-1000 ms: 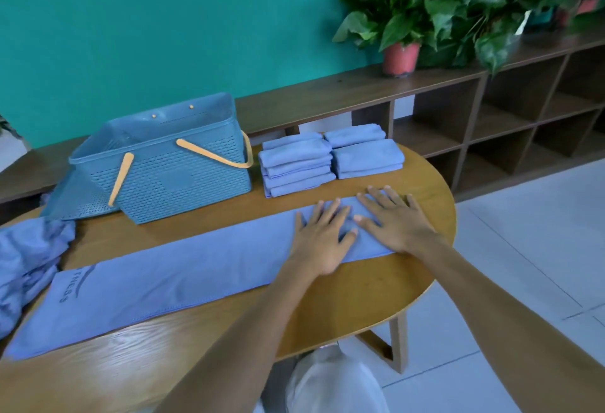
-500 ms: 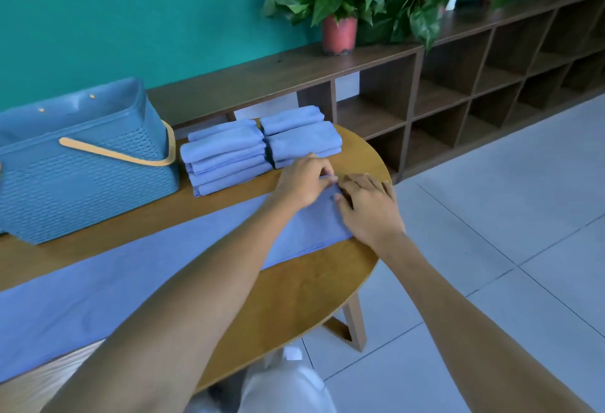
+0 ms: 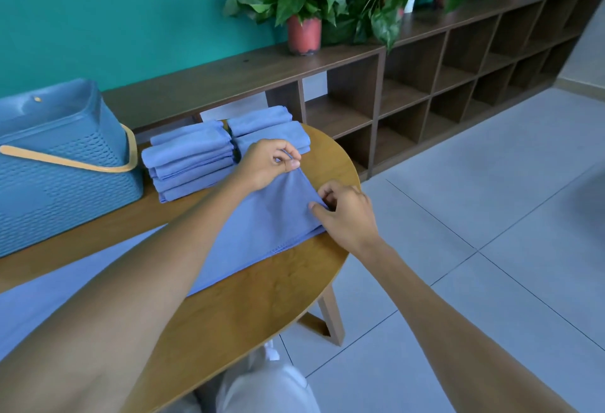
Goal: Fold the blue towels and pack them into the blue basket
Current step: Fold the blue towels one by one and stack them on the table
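- Pinching the far corner of the long blue cloth towel point(image 3: 268, 222), the left hand point(image 3: 265, 164) has its thumb and curled fingers closed on the fabric and holds that corner raised a little off the round wooden desk point(image 3: 262, 308).
- The right hand point(image 3: 347, 213) grips the near corner of the same short end, thumb on top and fingers curled under – the edge between the two hands is pulled taut.
- From that lifted end the towel runs flat across the desk toward the left and passes under the left forearm, out of the picture at the left edge.
- Two stacks of folded blue towels sit at the back of the desk, just beyond the left hand: a taller left stack point(image 3: 190, 164) and a right stack point(image 3: 268, 128) (partly hidden by the left hand); the two stacks touch side by side.
- The blue perforated plastic basket point(image 3: 62, 177) with a tan handle stands on the desk left of the stacks, near them but apart, upright and cut off by the left edge; what is inside cannot be seen.
- Behind the desk a low dark-brown wooden shelf unit point(image 3: 409, 85) runs along the teal wall point(image 3: 114, 13), with leafy green plants in red pots point(image 3: 302, 33) on top.
- Pale grey floor tiles point(image 3: 491, 232) lie to the right.
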